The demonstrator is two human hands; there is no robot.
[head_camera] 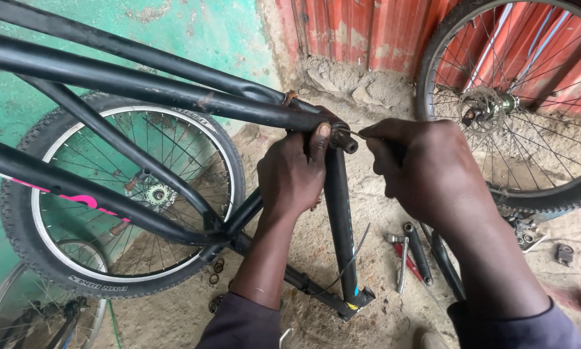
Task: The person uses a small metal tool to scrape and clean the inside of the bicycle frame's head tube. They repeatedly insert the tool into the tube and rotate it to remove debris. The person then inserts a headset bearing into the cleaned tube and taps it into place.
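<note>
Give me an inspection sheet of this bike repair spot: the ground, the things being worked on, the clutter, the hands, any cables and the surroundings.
Surface: bare sandy ground, dusty and uneven.
Job's things: black bicycle frame, no wheels fitted; its tube end is held between both hands.
Clutter: hand tools and small metal parts lie on the ground.
Grippers: left hand grips the frame near the tube end; right hand pinches a thin wire at the tube end.
Cables: a loose thin cable hangs beside the frame.
Surroundings: green wall, red corrugated sheet, loose wheel on the left, another on the right.
</note>
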